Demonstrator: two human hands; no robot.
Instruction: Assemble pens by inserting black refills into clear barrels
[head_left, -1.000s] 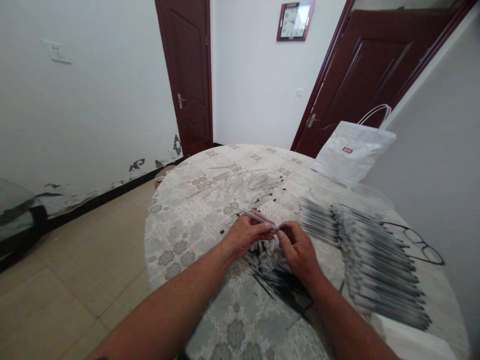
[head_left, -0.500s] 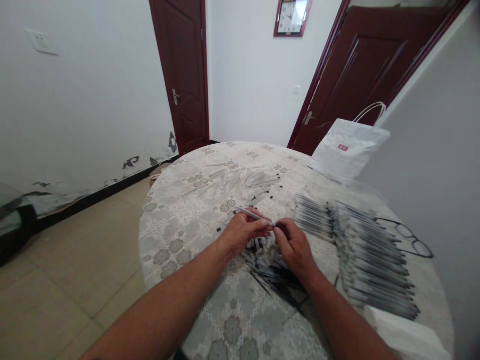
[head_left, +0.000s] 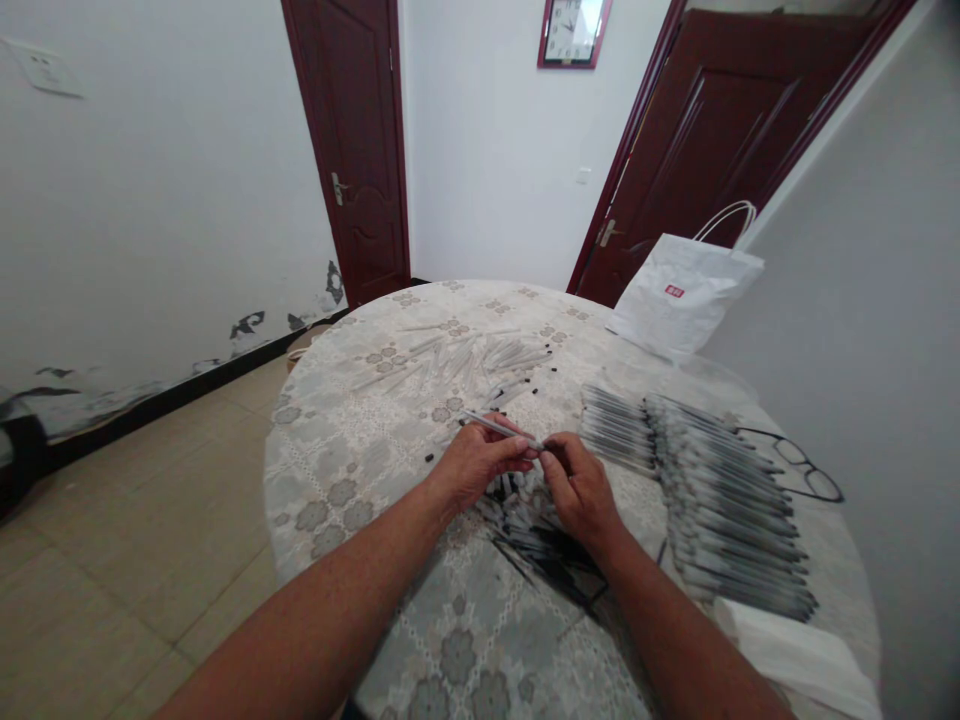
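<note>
My left hand [head_left: 474,462] is closed around a slim, pale grey pen [head_left: 489,424], which slants up to the left. At the pen's lower right end, the thumb and fingers of my right hand [head_left: 583,492] are pinched together. Whether they grip the pen's tip or a small part on it is hidden. Below both hands lies a loose heap of thin black pen parts [head_left: 551,555], with short black and clear pieces among them. Past my left hand, clear pen barrels [head_left: 476,362] are scattered over the patterned tablecloth [head_left: 457,640].
Grey pens lie stacked in a large pile [head_left: 739,515] on the right, beside a smaller row [head_left: 619,425]. Eyeglasses [head_left: 814,470] rest past them. A white paper bag [head_left: 682,300] stands at the back right. Something white and folded [head_left: 799,650] lies near my right forearm.
The whole view has shifted slightly, so things appear a little further left. Both hands keep the same hold on the pen, with barely any finger movement visible.
</note>
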